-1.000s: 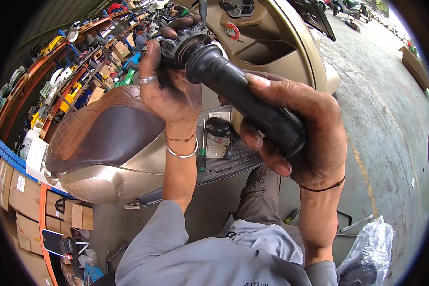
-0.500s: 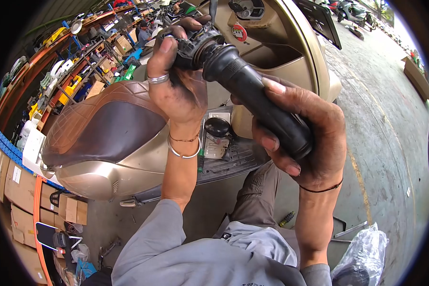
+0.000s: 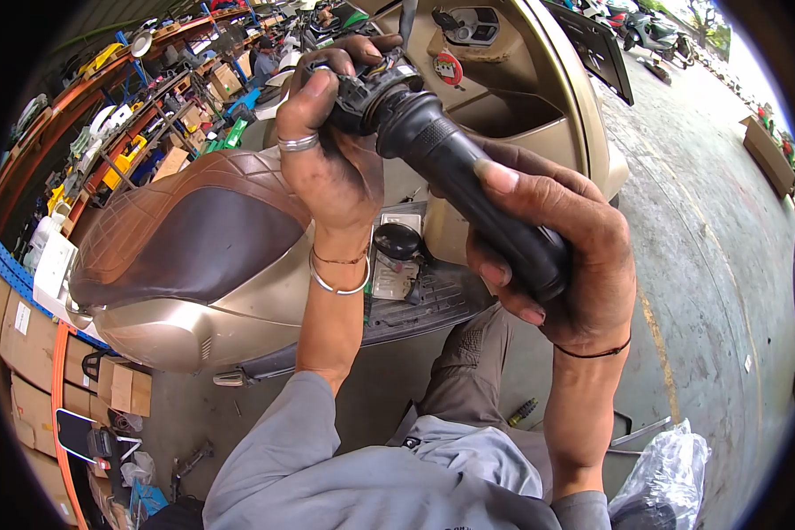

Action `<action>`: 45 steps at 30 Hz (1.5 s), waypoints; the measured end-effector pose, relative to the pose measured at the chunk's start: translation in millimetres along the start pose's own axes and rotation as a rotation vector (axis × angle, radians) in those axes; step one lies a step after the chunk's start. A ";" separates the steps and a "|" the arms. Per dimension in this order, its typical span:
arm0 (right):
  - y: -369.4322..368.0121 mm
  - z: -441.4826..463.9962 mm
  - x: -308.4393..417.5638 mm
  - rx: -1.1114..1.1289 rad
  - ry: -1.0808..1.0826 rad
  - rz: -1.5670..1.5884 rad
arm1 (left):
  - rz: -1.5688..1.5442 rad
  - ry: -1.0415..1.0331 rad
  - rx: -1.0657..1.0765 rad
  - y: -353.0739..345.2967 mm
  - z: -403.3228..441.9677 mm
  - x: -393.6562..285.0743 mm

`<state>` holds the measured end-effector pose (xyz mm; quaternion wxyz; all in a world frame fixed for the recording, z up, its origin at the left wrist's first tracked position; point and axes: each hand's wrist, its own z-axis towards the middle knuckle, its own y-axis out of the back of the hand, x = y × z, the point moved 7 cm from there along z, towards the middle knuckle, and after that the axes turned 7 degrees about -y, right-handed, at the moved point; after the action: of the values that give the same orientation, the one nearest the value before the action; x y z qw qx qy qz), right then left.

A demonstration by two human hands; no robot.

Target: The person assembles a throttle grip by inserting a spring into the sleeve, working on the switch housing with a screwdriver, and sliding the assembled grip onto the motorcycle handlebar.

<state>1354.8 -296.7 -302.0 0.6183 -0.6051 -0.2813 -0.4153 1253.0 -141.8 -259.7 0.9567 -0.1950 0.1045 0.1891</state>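
My right hand [image 3: 570, 238] is wrapped round a black rubber handlebar grip [image 3: 477, 194], thumb along its upper side. The grip slants from upper left to lower right, close to the camera. At its inner end my left hand [image 3: 327, 141] is closed on the black switch housing [image 3: 362, 97], whose details are partly covered by the fingers. Both hands are smudged with dark grease. Behind them stands a gold scooter [image 3: 530, 88] with a brown and dark quilted seat [image 3: 221, 221]. On its footboard [image 3: 415, 309] lies a round black mirror-like part [image 3: 397, 240] beside a light tray [image 3: 397, 278].
Shelves [image 3: 88, 150] loaded with parts and cardboard boxes [image 3: 35, 344] line the left. A clear plastic bag [image 3: 667, 481] lies on the floor at lower right, near a green-and-black handled tool [image 3: 523, 412]. Other scooters [image 3: 654, 35] are parked at the far right, and a person [image 3: 265, 60] sits far back.
Both hands keep their hold on the grip and housing. The view has shifted slightly, and the grip sits a little lower and farther left at its outer end.
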 end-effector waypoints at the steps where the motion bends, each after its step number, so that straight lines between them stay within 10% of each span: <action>1: 1.6 -1.1 0.9 -0.014 0.012 -0.068 | 0.006 -0.007 -0.015 1.5 -0.5 0.5; 45: -10.9 -20.3 17.3 -0.262 0.682 -0.899 | 0.244 -0.053 0.024 -15.8 -2.1 -10.3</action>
<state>1350.8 -318.8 -283.9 0.3567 -0.3297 -0.2420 -0.8400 1249.7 -159.4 -253.6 0.9314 -0.1642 0.1044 0.3077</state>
